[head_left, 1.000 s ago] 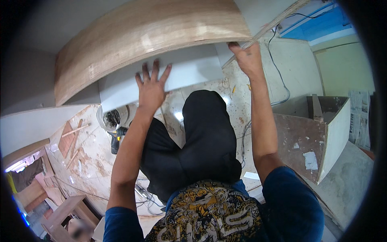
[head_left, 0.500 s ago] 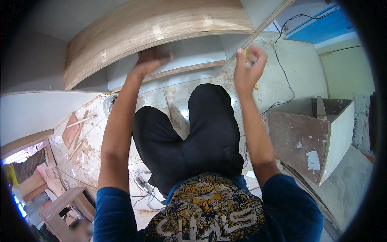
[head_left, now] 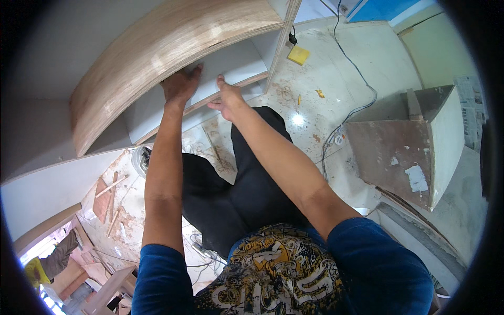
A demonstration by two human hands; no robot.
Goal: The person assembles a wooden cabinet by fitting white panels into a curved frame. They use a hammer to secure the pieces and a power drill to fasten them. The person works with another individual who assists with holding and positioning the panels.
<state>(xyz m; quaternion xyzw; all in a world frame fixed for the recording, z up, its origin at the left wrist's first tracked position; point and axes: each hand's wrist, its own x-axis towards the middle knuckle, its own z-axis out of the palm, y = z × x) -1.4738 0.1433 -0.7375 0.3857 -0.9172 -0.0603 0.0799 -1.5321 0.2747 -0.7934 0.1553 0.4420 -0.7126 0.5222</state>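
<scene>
My left hand [head_left: 179,90] reaches to the curved plywood panel [head_left: 173,47] of a cabinet. Its thumb is spread out over the pale inner board [head_left: 236,62], while its other fingers are partly hidden under the panel's edge. To the right of it, my right hand [head_left: 230,100] is at the thin wooden front edge [head_left: 252,80] of the lower board. Thumb and fingers stand apart there, the thumb above that edge and the fingers below; whether they press on it I cannot tell. No loose object shows in either hand.
A yellow sponge-like block [head_left: 298,55] and small yellow scraps [head_left: 319,93] lie on the dusty tiles. A dark cable [head_left: 374,94] runs past an open brown box [head_left: 391,152] on the right. Wood offcuts [head_left: 107,191] and a clear roll [head_left: 139,160] are at left.
My right hand has swung left from beside the cabinet to its lower front edge, where it was raised with curled fingers before. My left hand has shifted slightly; the view has turned.
</scene>
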